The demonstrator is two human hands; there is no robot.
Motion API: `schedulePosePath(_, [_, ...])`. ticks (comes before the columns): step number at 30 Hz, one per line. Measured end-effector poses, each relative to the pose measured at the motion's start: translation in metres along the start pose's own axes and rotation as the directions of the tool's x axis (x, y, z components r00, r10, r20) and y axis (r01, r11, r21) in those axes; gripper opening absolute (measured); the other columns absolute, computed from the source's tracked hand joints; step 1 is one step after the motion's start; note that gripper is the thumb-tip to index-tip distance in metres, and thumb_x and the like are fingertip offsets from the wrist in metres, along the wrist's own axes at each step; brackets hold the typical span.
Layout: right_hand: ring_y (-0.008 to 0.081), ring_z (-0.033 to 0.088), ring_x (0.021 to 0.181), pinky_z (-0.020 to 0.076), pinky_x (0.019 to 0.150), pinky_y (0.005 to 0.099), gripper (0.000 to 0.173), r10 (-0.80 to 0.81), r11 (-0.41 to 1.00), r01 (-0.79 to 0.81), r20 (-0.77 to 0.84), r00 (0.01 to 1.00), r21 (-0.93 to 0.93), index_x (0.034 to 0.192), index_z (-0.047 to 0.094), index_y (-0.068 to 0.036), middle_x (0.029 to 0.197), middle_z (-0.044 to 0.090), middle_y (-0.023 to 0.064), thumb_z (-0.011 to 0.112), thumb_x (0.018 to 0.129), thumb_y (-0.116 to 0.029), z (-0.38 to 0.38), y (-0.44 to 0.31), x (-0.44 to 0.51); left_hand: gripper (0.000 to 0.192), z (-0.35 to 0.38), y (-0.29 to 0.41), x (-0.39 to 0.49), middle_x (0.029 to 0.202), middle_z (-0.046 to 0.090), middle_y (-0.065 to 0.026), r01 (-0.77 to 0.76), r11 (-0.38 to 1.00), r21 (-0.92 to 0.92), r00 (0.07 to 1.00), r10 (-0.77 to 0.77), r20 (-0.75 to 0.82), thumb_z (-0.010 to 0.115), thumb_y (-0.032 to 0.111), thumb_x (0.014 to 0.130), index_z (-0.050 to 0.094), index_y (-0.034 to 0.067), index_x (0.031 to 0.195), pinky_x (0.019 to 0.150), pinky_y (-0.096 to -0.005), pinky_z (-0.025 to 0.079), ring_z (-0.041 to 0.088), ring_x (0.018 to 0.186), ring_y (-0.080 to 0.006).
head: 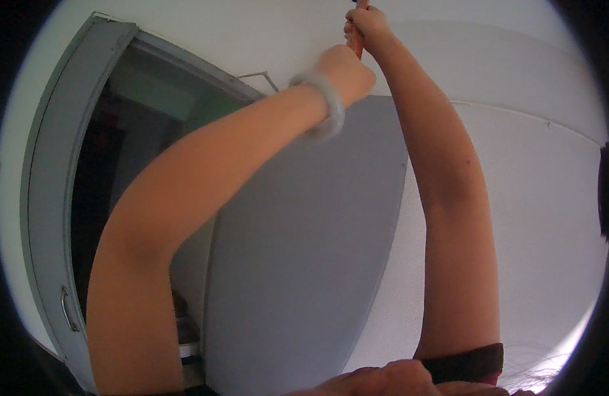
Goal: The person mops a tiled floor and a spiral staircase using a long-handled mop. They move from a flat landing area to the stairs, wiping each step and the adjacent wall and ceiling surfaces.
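Note:
Both my arms reach up in front of a pale wall. My left hand [345, 72], with a pale bangle [334, 111] at the wrist, is closed around the lower part of a reddish-brown stick or handle [355, 43]. Higher up the same handle, near the top edge of the picture, my right hand [371, 25] grips it with curled fingers. A small dark bit shows at the handle's top; whatever lies beyond it is out of the picture.
A grey door frame [44, 188] with a metal pull handle [69, 309] stands at the left, around a dark opening. A wide grey door panel [304, 247] hangs in the middle. A thin cable [512, 108] runs along the wall at the right.

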State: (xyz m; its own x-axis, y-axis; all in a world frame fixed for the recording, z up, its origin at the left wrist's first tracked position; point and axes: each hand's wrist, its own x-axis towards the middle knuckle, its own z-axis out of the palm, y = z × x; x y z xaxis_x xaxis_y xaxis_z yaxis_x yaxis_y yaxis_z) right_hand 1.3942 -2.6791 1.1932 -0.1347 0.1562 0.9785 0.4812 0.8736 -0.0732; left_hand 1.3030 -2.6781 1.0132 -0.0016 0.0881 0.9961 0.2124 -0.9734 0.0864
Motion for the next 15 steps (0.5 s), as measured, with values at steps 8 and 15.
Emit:
schedulePosePath(8, [0.0214,0.054,0.06,0.0463,0.058,0.0345,0.011,-0.026,0.99,0.034,-0.061,0.998,0.14,0.082,0.046,0.002,0.065,0.053,0.0107,0.053,0.075,-0.004,-0.095,-0.028,-0.026,0.021,0.036,0.064,0.017,0.084,0.061,-0.0241,-0.044,0.999,-0.002,0.999,0.044,-0.009,0.052,0.012,0.071,0.059,-0.006,0.081,0.069,-0.0387,0.048,0.061,0.081,-0.0344])
schedulePosePath(15, [0.026,0.061,0.062,0.0509,0.053,0.0366,0.03,-0.19,0.982,0.187,-0.245,0.951,-0.034,0.096,0.039,0.008,0.077,0.055,0.0163,0.052,0.069,0.003,-0.184,0.004,-0.091,0.026,0.139,0.084,-0.019,0.069,0.058,-0.0094,-0.012,0.945,-0.327,1.0,0.007,-0.017,0.059,0.018,0.075,0.058,-0.007,0.085,0.053,-0.0331,0.042,0.057,0.064,-0.0179])
